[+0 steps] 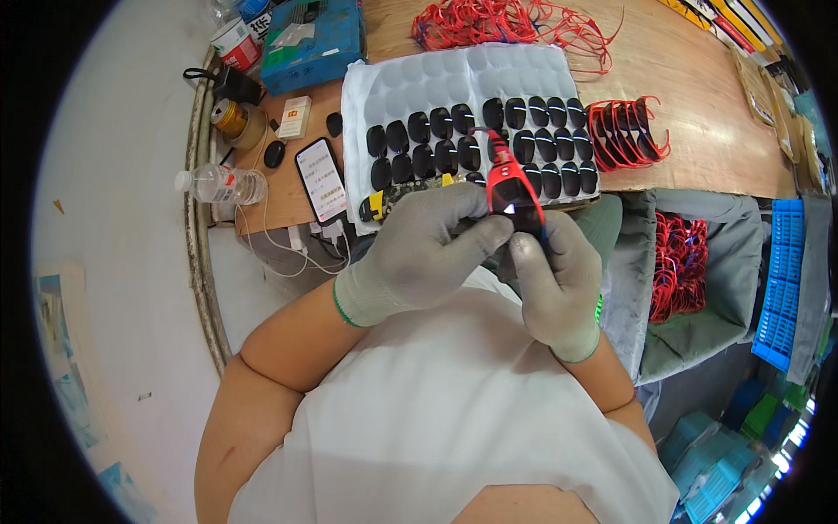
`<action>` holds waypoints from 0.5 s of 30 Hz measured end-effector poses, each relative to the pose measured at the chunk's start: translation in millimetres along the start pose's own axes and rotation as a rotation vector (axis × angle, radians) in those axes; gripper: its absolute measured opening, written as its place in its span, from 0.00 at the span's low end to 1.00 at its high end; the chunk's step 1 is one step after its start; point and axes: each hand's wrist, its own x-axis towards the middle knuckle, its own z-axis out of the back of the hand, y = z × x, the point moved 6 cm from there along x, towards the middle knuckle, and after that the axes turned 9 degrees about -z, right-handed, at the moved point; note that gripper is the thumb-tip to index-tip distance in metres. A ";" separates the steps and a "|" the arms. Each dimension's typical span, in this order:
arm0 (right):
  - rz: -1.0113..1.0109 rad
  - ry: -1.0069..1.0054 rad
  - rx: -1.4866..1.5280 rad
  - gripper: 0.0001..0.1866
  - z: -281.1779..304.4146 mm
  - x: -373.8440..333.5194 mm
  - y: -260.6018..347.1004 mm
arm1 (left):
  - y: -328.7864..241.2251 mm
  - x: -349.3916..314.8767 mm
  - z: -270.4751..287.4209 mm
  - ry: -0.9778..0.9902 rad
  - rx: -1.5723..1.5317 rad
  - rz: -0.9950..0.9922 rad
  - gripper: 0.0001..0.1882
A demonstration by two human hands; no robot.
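Both my hands wear grey knitted gloves. Between them is a red sunglasses frame (504, 172), tilted up in front of my chest, with a dark lens (525, 215) at its near end. My left hand (426, 240) grips it from the left, fingers curled and thumb pressed at the lens. From the right, my right hand (559, 278) pinches the same end, its thumb beside the left one. Just beyond lies a white moulded tray (353, 100) with rows of dark lenses (419, 128); its far pockets hold none. My hands hide part of its near edge.
Red frames lie tangled in a pile (489, 22) at the back, and a row of red sunglasses (624, 133) stands right of the tray. A grey-lined bin (724, 306) holds more frames. Left are a phone (321, 179), a plastic bottle (227, 185) and a blue box (316, 52).
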 end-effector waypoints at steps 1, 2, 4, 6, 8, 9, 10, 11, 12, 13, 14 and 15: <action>0.020 -0.039 -0.030 0.04 1.2 -2.1 3.6 | 0.3 1.0 -0.6 -0.004 0.049 0.022 0.09; 0.037 -0.077 -0.048 0.03 2.8 -4.9 7.0 | -1.3 3.2 -1.2 0.010 0.116 0.003 0.09; 0.171 -0.126 -0.151 0.03 6.6 -11.0 15.9 | -7.2 4.3 -5.1 0.025 0.079 0.005 0.08; 0.297 -0.169 -0.264 0.04 10.5 -15.3 23.5 | -16.4 5.6 -10.4 0.036 -0.001 0.001 0.08; 0.317 -0.167 -0.210 0.05 13.3 -13.5 23.6 | -19.1 6.7 -14.0 0.034 0.013 -0.030 0.07; 0.327 -0.169 -0.183 0.05 15.5 -12.1 23.5 | -20.2 9.1 -15.4 0.035 0.021 -0.046 0.07; 0.303 -0.111 -0.180 0.05 18.6 -7.1 21.1 | -21.4 13.9 -15.8 0.072 0.061 -0.033 0.08; 0.277 -0.053 -0.176 0.06 25.3 -1.0 18.5 | -24.1 19.3 -13.8 0.109 0.099 -0.017 0.09; 0.251 0.003 -0.172 0.06 29.5 3.8 15.7 | -25.2 23.3 -12.2 0.148 0.138 -0.001 0.11; 0.181 0.067 -0.096 0.06 29.5 7.8 8.1 | -29.1 26.1 -8.3 0.141 0.234 -0.116 0.13; 0.110 0.114 -0.023 0.07 30.9 12.3 -1.7 | -29.4 31.9 -6.0 0.150 0.323 -0.239 0.14; 0.032 0.152 0.046 0.07 34.1 15.6 -10.0 | -28.0 38.6 -6.8 0.163 0.397 -0.364 0.16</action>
